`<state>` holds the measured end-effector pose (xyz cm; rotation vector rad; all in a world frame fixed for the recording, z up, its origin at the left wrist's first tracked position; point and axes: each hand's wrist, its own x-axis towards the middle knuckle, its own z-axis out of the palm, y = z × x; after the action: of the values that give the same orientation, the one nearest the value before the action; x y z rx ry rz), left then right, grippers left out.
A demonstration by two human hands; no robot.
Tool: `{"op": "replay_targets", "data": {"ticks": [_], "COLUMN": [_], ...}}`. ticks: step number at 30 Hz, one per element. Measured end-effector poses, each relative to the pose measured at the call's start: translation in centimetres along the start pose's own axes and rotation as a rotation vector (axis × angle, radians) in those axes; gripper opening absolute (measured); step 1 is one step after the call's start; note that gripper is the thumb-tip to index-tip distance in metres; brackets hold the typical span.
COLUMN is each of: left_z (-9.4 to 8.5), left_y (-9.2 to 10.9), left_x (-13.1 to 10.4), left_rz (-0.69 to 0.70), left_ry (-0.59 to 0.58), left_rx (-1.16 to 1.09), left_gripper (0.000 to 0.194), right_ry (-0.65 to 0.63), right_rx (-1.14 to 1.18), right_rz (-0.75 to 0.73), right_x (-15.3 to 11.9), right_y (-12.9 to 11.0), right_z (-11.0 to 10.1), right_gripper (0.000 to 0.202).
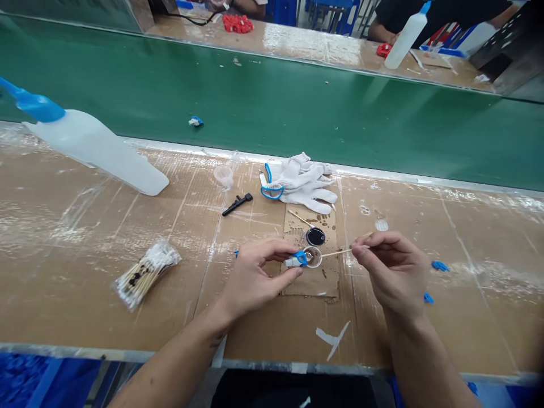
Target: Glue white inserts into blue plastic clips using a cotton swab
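Note:
My left hand (266, 272) pinches a small blue and white plastic part (300, 259) between thumb and fingers. Between the fingers of my right hand (391, 266) is a thin cotton swab (338, 253), its far end pointing left at the part and a small clear cup (315, 264). Whether the swab tip touches the part or the cup, I cannot tell. Just behind stands a little cup of black liquid (315, 236), with another swab (300, 218) lying against it. Both cups rest on a stained cardboard piece (310, 286).
White gloves (301, 181) lie behind the cups, beside a black plastic piece (237, 204). At left are a bag of swabs (147, 273) and a tilted squeeze bottle (102, 150). Blue bits (440, 266) lie at right. Beyond the green strip (255, 96), other people sit near red parts (237, 23).

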<state>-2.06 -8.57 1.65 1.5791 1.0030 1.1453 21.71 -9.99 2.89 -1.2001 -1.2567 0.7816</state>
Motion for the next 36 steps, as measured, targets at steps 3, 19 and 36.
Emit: {"op": "replay_targets", "data": {"ticks": [3, 19, 36], "left_z": [0.2, 0.6, 0.7], "left_y": [0.0, 0.5, 0.4], "left_x": [-0.1, -0.3, -0.5], "left_rz": [0.038, 0.117, 0.126], "left_ry": [-0.021, -0.022, -0.035], "left_rx": [0.032, 0.078, 0.077], "left_gripper": [0.021, 0.022, 0.02], "right_ry": [-0.011, -0.177, -0.293], "right_rx": [0.027, -0.019, -0.16], "right_rz": [-0.102, -0.341, -0.522], "right_x": [-0.2, -0.9, -0.7], "right_y": [-0.8, -2.5, -3.3], "right_z": [0.5, 1.8, 1.8], "right_gripper": [0.021, 0.033, 0.035]}}
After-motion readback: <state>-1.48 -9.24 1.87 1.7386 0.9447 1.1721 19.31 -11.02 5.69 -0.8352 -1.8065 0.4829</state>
